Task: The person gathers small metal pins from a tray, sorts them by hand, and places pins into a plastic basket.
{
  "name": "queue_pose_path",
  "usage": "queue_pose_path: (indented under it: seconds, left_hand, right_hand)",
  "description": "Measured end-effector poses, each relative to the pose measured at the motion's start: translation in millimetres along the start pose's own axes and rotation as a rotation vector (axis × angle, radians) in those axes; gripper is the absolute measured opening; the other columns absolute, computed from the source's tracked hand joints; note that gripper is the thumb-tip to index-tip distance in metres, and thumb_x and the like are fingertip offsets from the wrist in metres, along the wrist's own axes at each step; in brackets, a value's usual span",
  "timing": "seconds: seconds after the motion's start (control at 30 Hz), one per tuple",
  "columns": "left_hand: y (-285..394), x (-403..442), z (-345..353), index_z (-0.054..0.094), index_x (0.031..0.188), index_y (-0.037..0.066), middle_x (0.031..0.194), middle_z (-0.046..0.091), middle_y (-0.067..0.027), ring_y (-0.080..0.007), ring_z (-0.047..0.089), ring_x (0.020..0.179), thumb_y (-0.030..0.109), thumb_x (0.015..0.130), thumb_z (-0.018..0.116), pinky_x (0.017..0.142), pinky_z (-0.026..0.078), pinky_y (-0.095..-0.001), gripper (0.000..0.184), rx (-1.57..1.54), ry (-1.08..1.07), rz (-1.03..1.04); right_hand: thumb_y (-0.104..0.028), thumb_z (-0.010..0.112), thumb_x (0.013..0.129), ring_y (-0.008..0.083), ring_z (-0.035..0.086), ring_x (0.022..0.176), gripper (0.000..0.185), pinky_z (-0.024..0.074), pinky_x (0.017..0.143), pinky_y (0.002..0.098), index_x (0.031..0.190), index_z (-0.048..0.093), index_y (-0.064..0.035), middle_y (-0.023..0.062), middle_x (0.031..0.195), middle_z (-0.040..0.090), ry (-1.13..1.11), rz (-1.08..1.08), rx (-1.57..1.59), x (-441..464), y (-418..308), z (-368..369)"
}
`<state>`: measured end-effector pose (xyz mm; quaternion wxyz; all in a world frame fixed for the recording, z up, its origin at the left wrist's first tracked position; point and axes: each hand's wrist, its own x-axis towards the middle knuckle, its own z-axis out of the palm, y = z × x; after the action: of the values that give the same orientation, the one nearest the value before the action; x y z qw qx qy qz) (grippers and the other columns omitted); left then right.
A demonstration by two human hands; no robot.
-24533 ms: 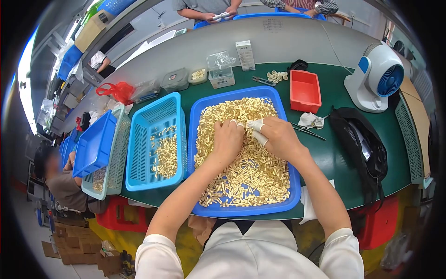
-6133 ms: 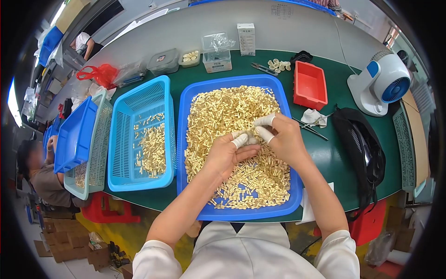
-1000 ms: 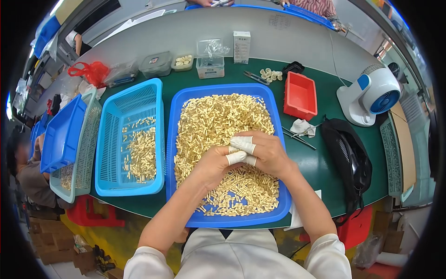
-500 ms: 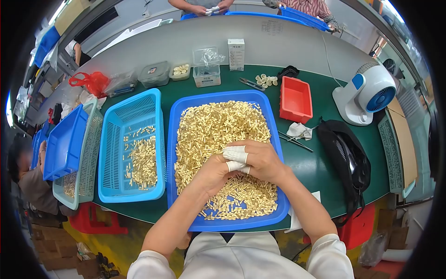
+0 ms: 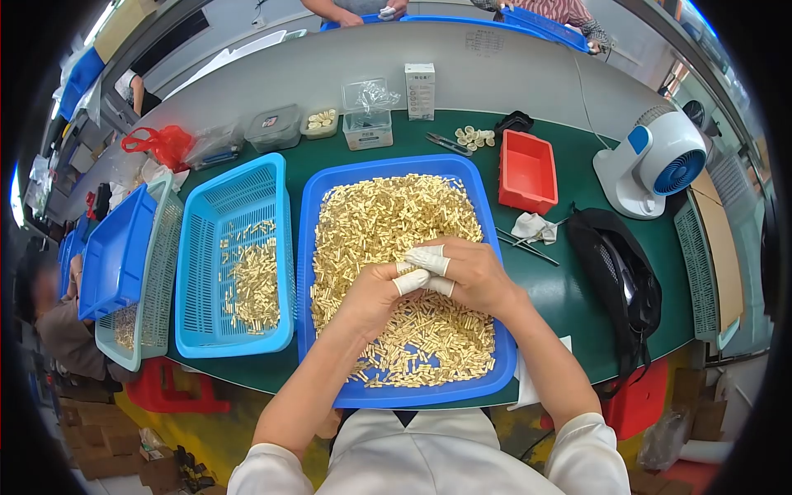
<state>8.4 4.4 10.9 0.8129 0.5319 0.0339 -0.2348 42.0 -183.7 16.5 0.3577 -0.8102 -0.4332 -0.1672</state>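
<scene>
Over a blue tray [image 5: 308,272] heaped with small gold-coloured metal tubes [image 5: 388,210], my two hands meet, fingertips together. White finger cots cover the tips of several fingers. My left hand [image 5: 375,293] is closed, thumb and fingers pinched against the other hand. My right hand [image 5: 470,272] is closed as well, its fingers bent over toward the left fingertips. Whatever lies between the fingers is too small and too hidden to name. Left of the tray, a light blue perforated basket [image 5: 194,272] holds a smaller pile of the same tubes.
To the right are a red bin [image 5: 528,173], tweezers [image 5: 528,247], a black bag [image 5: 610,289] and a white fan [image 5: 648,169]. Nippers [image 5: 450,144], finger cots [image 5: 474,138] and clear boxes [image 5: 367,128] line the back. Other people sit beyond the partition and at far left.
My hands stay together over the tray; the fingers have shifted, with the left thumb and the right fingers now more in view. Across the partition, a co-worker's hands have moved apart.
</scene>
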Motion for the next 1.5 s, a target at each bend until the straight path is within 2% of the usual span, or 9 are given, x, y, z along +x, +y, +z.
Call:
queue_pose_path:
  seconds: [0.1,0.2,0.37,0.47,0.83,1.27,1.5]
  left_hand:
    - [4,-3,1,0.069,0.1,0.0,0.098,0.067,-0.0069,-0.015,0.062,0.093,0.007,0.086,0.064,0.083,0.05,-0.0295,0.016,0.053,-0.006,0.043]
    - [11,-7,1,0.071,0.098,0.001,0.099,0.068,-0.0062,-0.0133,0.062,0.093,0.007,0.086,0.065,0.081,0.049,-0.0288,0.015,0.349,-0.062,0.113]
    - [18,-11,6,0.072,0.099,0.003,0.1,0.068,-0.0066,-0.0149,0.063,0.095,0.006,0.083,0.067,0.081,0.05,-0.0295,0.017,0.518,-0.124,0.228]
    - [15,-9,1,0.072,0.1,0.004,0.102,0.068,-0.007,-0.018,0.063,0.097,0.006,0.081,0.068,0.083,0.049,-0.0306,0.02,0.689,-0.206,0.575]
    - [17,-8,0,0.072,0.1,0.005,0.102,0.068,-0.0078,-0.021,0.062,0.101,0.007,0.078,0.07,0.086,0.048,-0.0323,0.022,0.772,-0.229,0.632]
    - [15,-10,2,0.072,0.099,0.004,0.101,0.068,-0.0076,-0.0201,0.063,0.099,0.005,0.077,0.069,0.085,0.049,-0.0308,0.022,0.753,-0.147,0.538]
    - [16,-10,2,0.072,0.099,0.004,0.102,0.067,-0.0075,-0.02,0.063,0.099,0.005,0.078,0.069,0.085,0.049,-0.0305,0.021,0.729,-0.174,0.546]
  right_hand:
    - [-0.015,0.077,0.07,0.0282,0.064,0.097,0.046,0.0521,0.079,0.0366,0.114,0.065,-0.0084,0.0121,0.105,0.066,-0.009,0.021,0.125,4,-4,-6]
    - [-0.016,0.079,0.069,0.0286,0.063,0.098,0.048,0.0513,0.082,0.0372,0.115,0.064,-0.0081,0.0124,0.107,0.065,-0.021,0.035,0.227,4,-6,-9]
    - [-0.017,0.08,0.069,0.0293,0.062,0.101,0.049,0.0508,0.085,0.038,0.114,0.064,-0.0076,0.0117,0.111,0.065,-0.036,0.014,0.322,5,-8,-15]
    - [-0.018,0.08,0.069,0.0295,0.062,0.103,0.047,0.0506,0.086,0.0383,0.112,0.065,-0.0075,0.0109,0.114,0.064,-0.031,-0.015,0.34,7,-9,-17]
    - [-0.02,0.081,0.068,0.03,0.059,0.109,0.043,0.0483,0.092,0.0394,0.107,0.067,-0.0088,0.0092,0.12,0.062,-0.043,-0.05,0.342,7,-8,-18]
    - [-0.02,0.081,0.068,0.0304,0.061,0.104,0.049,0.0499,0.088,0.0394,0.113,0.064,-0.0071,0.01,0.117,0.064,-0.046,-0.035,0.287,6,-7,-14]
    - [-0.02,0.081,0.068,0.0298,0.062,0.101,0.049,0.0509,0.085,0.0386,0.113,0.064,-0.0072,0.01,0.116,0.064,-0.034,-0.041,0.278,6,-8,-14]
